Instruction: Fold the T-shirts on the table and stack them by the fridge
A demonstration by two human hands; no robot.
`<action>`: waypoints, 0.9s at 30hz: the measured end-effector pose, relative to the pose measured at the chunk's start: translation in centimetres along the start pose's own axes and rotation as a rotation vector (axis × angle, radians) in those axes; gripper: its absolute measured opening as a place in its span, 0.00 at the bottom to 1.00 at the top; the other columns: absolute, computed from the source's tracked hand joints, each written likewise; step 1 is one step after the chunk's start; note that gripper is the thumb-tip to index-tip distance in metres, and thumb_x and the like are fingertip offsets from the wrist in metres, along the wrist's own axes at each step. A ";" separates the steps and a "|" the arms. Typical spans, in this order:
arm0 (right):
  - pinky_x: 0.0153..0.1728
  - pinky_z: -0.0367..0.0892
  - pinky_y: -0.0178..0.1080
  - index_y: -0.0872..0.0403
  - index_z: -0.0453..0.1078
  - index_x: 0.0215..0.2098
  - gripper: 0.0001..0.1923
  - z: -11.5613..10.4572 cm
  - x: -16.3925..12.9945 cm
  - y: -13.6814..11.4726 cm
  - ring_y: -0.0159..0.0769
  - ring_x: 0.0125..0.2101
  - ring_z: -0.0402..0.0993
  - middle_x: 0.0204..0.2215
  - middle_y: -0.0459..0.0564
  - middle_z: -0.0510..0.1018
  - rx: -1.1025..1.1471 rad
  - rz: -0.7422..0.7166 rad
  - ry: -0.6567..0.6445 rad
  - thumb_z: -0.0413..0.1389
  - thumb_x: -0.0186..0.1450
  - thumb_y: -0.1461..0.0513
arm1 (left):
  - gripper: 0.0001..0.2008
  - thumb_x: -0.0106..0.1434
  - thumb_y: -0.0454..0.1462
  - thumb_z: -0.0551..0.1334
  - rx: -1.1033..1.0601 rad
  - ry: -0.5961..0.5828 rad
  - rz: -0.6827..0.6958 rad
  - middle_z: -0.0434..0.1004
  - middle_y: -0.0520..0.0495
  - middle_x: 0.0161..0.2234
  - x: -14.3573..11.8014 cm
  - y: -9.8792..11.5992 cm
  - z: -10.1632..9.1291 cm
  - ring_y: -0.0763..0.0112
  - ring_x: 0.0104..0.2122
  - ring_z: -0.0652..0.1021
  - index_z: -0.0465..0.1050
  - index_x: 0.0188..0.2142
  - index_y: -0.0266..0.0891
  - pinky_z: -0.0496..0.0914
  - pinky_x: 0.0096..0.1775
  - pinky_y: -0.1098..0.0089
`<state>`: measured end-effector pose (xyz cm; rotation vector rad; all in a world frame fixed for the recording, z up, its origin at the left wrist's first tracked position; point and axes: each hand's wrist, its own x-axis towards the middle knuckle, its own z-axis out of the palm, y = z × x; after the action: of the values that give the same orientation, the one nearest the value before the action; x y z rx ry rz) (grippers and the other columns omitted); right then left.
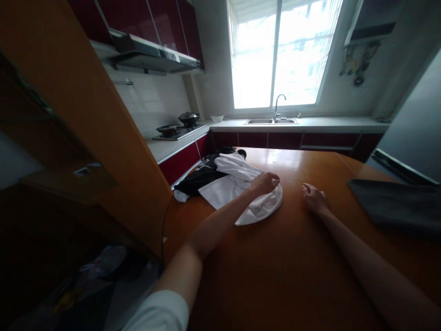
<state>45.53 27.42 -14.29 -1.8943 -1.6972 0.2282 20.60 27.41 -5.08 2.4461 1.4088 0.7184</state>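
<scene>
At the far left, a stove (177, 131) with pans sits on the counter under the hood. On the orange table (275, 276) a dark garment (200, 179) lies crumpled at the table's left edge, with a white garment (237, 184) spread over and beside it, its long axis running from far left toward near right. The left hand (264, 183) rests on the near-right end of that white cloth, fingers curled down and pinching a fold. The right hand (314, 197) lies just to the right on bare wood, loosely curled, holding nothing, a short gap from the cloth's rounded edge. The left is plainly the nearer hand. A dark grey mat (396, 204) lies at the far right.
</scene>
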 end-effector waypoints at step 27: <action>0.54 0.69 0.45 0.59 0.74 0.55 0.25 -0.8 0.5 -0.1 0.48 0.52 0.76 0.54 0.62 0.78 0.387 -0.057 0.161 0.54 0.63 0.55 | 0.17 0.75 0.38 0.52 -0.032 0.072 0.504 0.74 0.44 0.58 -3.8 2.1 3.9 0.66 0.53 0.78 0.72 0.58 0.45 0.71 0.52 0.68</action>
<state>45.96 27.64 -13.43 -1.5354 -1.4740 0.3453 22.56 23.26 -8.66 2.7993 0.7852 0.9250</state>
